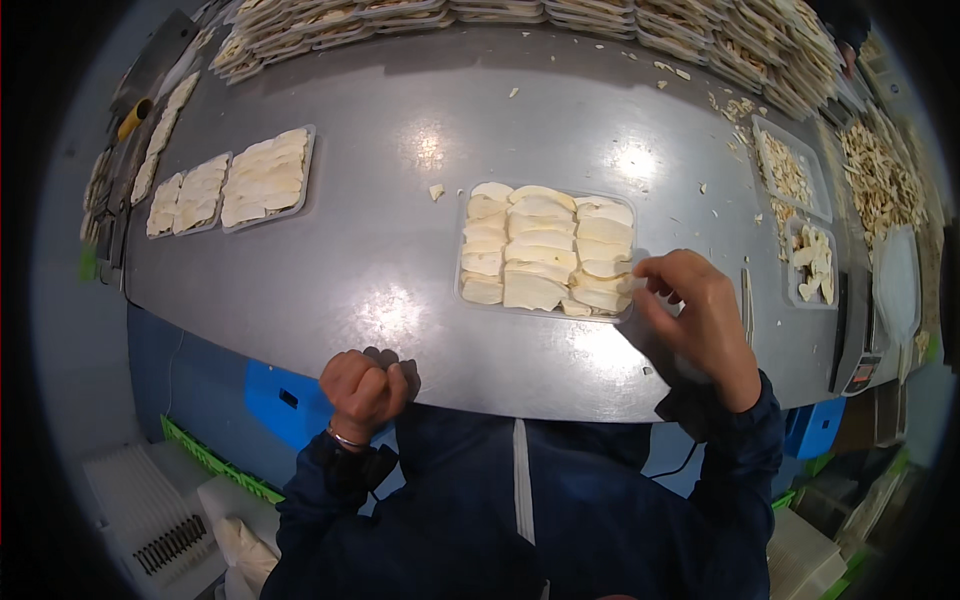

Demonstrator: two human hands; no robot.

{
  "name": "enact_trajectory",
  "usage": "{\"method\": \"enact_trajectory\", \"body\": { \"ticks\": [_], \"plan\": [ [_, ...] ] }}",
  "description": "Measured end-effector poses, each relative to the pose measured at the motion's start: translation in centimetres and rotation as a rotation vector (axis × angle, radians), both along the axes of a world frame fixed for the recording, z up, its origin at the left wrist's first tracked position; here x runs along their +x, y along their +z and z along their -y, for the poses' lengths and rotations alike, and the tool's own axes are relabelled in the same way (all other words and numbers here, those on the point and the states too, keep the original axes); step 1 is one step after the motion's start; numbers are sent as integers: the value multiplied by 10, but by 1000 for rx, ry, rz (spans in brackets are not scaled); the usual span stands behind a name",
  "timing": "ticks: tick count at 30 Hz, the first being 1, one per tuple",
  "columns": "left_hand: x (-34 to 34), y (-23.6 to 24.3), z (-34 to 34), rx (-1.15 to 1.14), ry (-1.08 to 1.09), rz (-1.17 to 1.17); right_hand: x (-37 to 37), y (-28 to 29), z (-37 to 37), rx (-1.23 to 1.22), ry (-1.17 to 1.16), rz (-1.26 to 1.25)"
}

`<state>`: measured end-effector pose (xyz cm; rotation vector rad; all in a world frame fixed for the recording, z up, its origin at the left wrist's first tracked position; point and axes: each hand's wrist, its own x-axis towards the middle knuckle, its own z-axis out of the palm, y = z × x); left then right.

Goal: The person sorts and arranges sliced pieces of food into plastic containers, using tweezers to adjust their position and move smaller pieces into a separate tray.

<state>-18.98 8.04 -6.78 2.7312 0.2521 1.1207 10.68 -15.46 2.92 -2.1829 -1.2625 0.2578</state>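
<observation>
Close to the near edge of the metal table (420, 240), the left hand (365, 392) is curled into a loose fist, with nothing seen in it. To its right and a little farther in, the right hand (700, 305) has its fingers bent at the near right corner of a clear shallow tray (462, 250); whether the fingertips pinch a slice or merely touch the edge, I cannot tell. The tray lies flat at the middle of the table, with pale slices (540, 262) overlapping in three columns. Those slices look light, soft and probably moist, likely to slide or tear if squeezed, so a gentle pinch at the broad ends would suit them. The tray seems light and thin-walled, liable to flex; opposite rims, held level, look the best hold. Farther off, a small tub (812, 303) with loose pale pieces stands right, two filled trays (312, 165) lie left, and stacked trays (690, 45) line the far edge.
</observation>
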Motion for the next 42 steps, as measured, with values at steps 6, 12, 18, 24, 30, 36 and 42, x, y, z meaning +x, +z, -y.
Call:
{"method": "enact_trajectory", "body": {
  "ticks": [6,12,18,24,30,36,42],
  "plan": [
    [-1,-1,0,29,-1,-22,-11,-4,-7,24,161,63],
    [4,5,0,5,-40,11,-14,-10,-12,27,194,80],
    [3,4,0,-11,-47,12,-14,-12,-13,17,199,82],
    [2,5,0,-13,-43,7,-14,-8,-13,40,186,60],
    [-1,4,0,1,-48,6,9,-1,-1,43,-138,-141],
    [6,3,4,0,-4,-18,48,-30,10,59,-197,-386],
    [-4,-12,0,13,-4,23,46,-43,-17,68,-167,-701]
  ]
}}
